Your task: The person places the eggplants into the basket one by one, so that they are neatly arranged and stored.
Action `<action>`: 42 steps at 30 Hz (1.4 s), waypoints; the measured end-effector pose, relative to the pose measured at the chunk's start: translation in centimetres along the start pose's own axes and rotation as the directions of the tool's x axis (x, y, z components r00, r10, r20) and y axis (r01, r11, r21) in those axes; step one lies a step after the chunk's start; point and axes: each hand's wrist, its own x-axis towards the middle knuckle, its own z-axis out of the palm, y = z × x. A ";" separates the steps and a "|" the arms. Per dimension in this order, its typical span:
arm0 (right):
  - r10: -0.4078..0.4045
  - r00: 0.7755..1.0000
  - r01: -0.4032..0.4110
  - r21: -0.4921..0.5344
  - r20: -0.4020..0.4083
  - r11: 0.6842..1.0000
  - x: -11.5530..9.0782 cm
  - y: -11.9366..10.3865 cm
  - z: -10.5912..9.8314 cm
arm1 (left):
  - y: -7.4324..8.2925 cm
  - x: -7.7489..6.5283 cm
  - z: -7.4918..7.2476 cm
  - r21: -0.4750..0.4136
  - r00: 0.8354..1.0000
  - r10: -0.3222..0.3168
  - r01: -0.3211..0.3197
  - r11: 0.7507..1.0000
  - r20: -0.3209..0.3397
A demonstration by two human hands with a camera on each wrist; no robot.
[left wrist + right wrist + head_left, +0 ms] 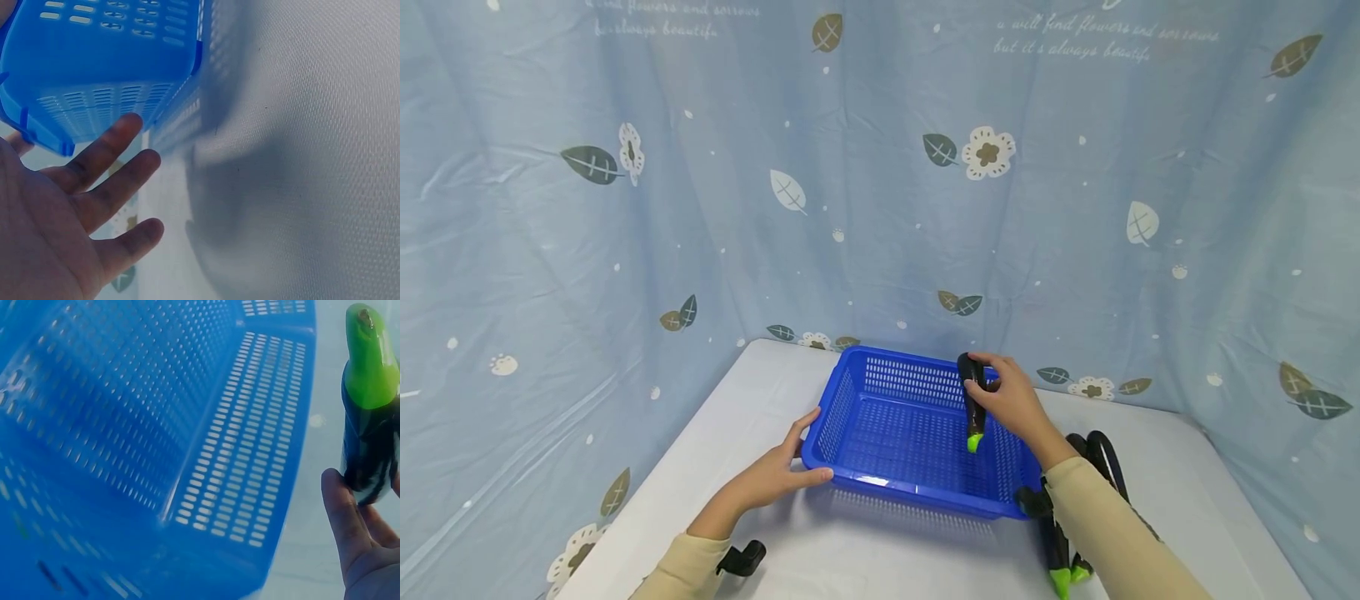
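Observation:
A blue plastic basket [910, 446] with slotted sides stands on the white table. My left hand [775, 475] holds its near left corner, thumb at the front rim and a finger at the left rim. In the left wrist view, the other fingers [125, 184] are spread beside the basket's outer wall. My right hand [1011, 400] grips a dark eggplant [974, 404] over the right part of the basket, its green stem end pointing down towards me. The right wrist view shows fingers around the eggplant [370, 437], clear of the basket wall.
Several more dark eggplants [1058, 550] with green ends lie on the table right of the basket, partly hidden by my right forearm. White tabletop [880, 567] extends around the basket. A blue patterned curtain [880, 208] hangs behind the table.

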 end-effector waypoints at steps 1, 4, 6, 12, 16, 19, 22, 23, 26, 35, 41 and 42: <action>0.000 1.000 0.000 -0.002 0.003 1.000 0.2 -0.1 0.2 | 0.0 0.0 0.0 0.001 1.000 0.000 0.000 1.000 -0.001; 0.001 1.000 -0.001 -0.002 0.014 1.000 0.7 -0.4 0.7 | 0.0 -0.1 0.0 -0.008 1.000 0.000 0.000 1.000 -0.003; 0.000 1.000 0.000 0.005 0.025 1.000 1.0 -0.5 1.1 | 0.0 -0.1 0.0 -0.007 1.000 -0.001 0.001 1.000 -0.003; -0.008 0.998 0.006 0.032 0.068 0.999 1.7 -0.8 2.4 | 0.1 -0.1 0.1 -0.006 1.000 -0.001 0.001 1.000 -0.002; -0.025 0.997 0.022 0.042 0.078 0.999 2.2 -1.3 3.3 | 0.0 0.0 0.0 -0.002 1.000 -0.006 0.006 1.000 -0.006; -0.030 0.996 0.025 0.054 0.089 0.998 2.5 -1.6 3.9 | 0.0 0.0 0.0 0.002 1.000 -0.003 0.003 1.000 -0.005; -0.015 0.994 0.008 0.067 0.107 0.998 2.8 -1.7 4.6 | 0.1 0.0 0.1 -0.001 1.000 0.001 -0.001 1.000 -0.001; -0.012 0.993 0.004 0.069 0.113 0.998 2.9 -1.8 4.8 | 0.1 0.0 0.1 -0.003 1.000 0.001 -0.001 1.000 0.000; 0.002 0.992 -0.012 0.082 0.125 0.997 3.1 -2.0 5.3 | 0.0 0.0 0.2 -0.004 1.000 -0.002 0.002 1.000 0.002; 0.000 0.988 -0.016 0.105 0.153 0.994 3.9 -2.5 6.8 | -0.1 0.0 0.2 -0.013 1.000 0.012 -0.012 1.000 0.004; 0.007 0.985 -0.022 0.083 0.173 0.996 4.5 -2.6 7.9 | -0.1 0.0 0.2 -0.008 1.000 0.010 -0.010 1.000 0.003; 0.009 0.984 -0.023 0.078 0.177 0.997 4.5 -2.7 8.1 | -0.1 0.0 0.2 -0.008 1.000 0.009 -0.009 1.000 0.004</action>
